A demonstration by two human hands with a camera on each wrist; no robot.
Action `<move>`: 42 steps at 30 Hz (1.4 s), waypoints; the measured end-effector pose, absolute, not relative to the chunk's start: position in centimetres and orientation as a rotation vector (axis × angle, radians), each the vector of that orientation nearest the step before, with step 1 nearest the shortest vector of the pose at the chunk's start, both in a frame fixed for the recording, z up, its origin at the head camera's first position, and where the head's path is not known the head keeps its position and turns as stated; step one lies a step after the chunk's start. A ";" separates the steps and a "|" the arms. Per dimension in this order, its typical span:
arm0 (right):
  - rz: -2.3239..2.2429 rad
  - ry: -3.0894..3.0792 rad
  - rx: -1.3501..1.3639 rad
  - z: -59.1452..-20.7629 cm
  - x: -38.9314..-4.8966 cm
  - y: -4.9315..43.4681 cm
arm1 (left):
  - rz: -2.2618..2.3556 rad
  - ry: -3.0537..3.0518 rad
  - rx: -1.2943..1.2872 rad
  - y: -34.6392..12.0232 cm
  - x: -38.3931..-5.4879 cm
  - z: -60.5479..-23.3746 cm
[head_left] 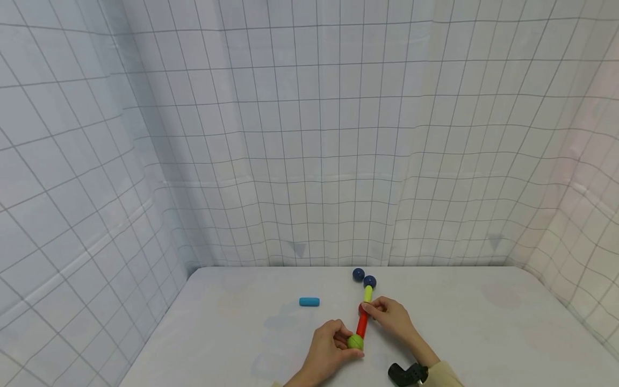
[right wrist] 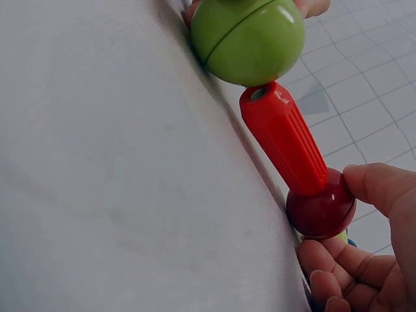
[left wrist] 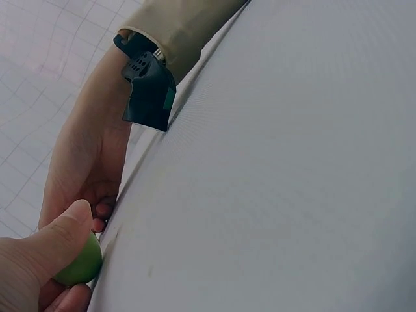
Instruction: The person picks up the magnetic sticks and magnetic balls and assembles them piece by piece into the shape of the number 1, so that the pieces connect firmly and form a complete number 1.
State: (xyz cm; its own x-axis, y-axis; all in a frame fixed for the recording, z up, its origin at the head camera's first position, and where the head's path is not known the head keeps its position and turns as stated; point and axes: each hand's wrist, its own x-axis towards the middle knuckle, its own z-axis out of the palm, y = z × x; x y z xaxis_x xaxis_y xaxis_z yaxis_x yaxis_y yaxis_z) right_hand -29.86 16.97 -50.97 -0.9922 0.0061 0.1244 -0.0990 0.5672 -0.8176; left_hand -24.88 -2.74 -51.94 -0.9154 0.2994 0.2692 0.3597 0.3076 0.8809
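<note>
My left hand (head_left: 328,346) holds a green ball (head_left: 355,343) between thumb and fingers, low over the table. In the right wrist view this ball meets the near end of a red ribbed rod (right wrist: 283,136), whose end shows a small round recess. The rod's other end sits against a dark red ball (right wrist: 322,209). My right hand (head_left: 393,321) pinches that red ball with thumb and fingertips. Beyond it, a yellow-green rod (head_left: 368,294) runs on in line toward a dark blue ball (head_left: 369,281).
A second dark blue ball (head_left: 358,274) lies beside the first, near the back edge of the white table (head_left: 217,333). A light blue rod (head_left: 309,302) lies apart to the left. Grid-patterned white curtains (head_left: 319,161) surround the table. A black device (head_left: 406,374) is strapped to the right wrist.
</note>
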 end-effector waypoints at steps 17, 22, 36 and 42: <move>1.423 -2.680 0.078 -50.7 -29.9 17.0 | -1.661 -2.506 -0.642 -2.5 -24.9 -51.9; 1.408 -2.676 0.086 -50.8 -30.0 17.1 | -1.650 -2.505 -0.646 -2.4 -24.9 -52.0; 1.392 -2.686 0.079 -51.0 -30.0 17.0 | -1.612 -2.498 -0.682 -2.1 -24.8 -52.0; 1.398 -2.692 0.081 -50.8 -29.9 17.0 | -1.598 -2.493 -0.688 -2.0 -24.7 -52.0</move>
